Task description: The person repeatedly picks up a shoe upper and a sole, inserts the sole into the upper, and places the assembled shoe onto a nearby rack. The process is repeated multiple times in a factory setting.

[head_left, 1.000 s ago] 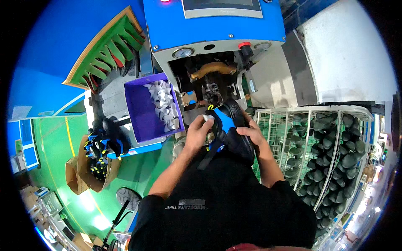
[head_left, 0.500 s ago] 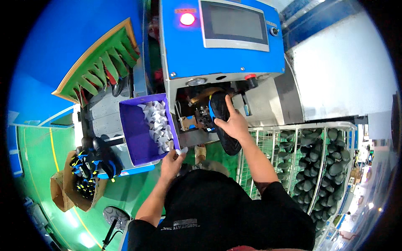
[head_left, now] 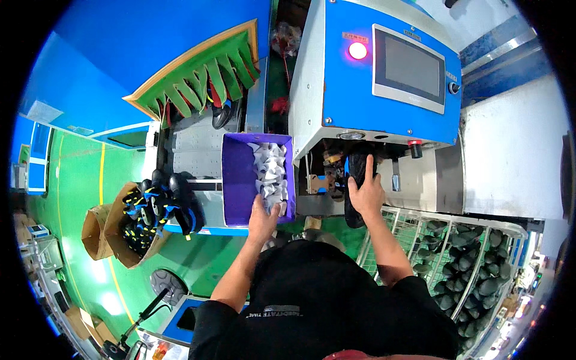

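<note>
My right hand (head_left: 368, 193) grips a black shoe (head_left: 354, 213), its index finger stretched along the upper and its thumb on the near side. The shoe stands nearly upright in the picture, its far end inside the opening under the blue machine (head_left: 348, 84). My left hand (head_left: 262, 221) reaches over the near edge of a purple box (head_left: 240, 180). Its thumb and fingers close round one of the small white folded pieces (head_left: 271, 165) heaped along the box's right side. The exact contact at the fingertips is partly hidden.
A red-lit lamp (head_left: 357, 50) and a screen (head_left: 411, 66) are on the machine. Dark shoes (head_left: 186, 204) lie left of the box beside a carton (head_left: 114, 231). Behind are a conveyor (head_left: 195, 150) and green curtain strips (head_left: 210, 81). A white wire rack (head_left: 396, 231) of dark pieces stands right.
My left hand has gone from the box's near edge, where it held a white piece, into the box. The shoe is straighter under the machine. The whole view has shifted.
</note>
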Tool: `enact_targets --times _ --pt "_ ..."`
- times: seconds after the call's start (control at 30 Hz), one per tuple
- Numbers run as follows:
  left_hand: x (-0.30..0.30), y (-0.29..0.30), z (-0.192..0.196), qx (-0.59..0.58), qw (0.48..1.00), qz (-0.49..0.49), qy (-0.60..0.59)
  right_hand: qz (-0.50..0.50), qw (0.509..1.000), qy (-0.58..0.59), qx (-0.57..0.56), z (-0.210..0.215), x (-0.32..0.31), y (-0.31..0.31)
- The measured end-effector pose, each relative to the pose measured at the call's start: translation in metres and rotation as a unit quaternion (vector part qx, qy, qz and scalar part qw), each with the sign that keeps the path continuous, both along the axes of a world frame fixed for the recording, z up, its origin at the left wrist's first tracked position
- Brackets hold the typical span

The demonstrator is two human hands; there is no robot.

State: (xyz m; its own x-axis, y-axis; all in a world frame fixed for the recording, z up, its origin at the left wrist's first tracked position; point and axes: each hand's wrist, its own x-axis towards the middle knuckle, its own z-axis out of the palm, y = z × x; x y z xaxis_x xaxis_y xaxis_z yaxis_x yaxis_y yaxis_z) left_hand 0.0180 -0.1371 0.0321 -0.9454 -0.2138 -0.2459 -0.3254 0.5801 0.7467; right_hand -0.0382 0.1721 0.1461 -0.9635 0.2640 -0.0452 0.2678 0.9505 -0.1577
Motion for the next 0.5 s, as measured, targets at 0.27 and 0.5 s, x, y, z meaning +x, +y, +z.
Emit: enact_targets --times 0.27,0.5 --pt "-0.019 0.045 0.051 0.253 0.927 -0.202 -0.19 -0.016 0.996 0.088 -0.028 -0.006 0.04 0.003" --pt "-0.02 0.098 0.065 0.54 0.621 -0.268 -0.5 0.049 0.994 0.052 -0.085 0.064 0.186 -0.04"
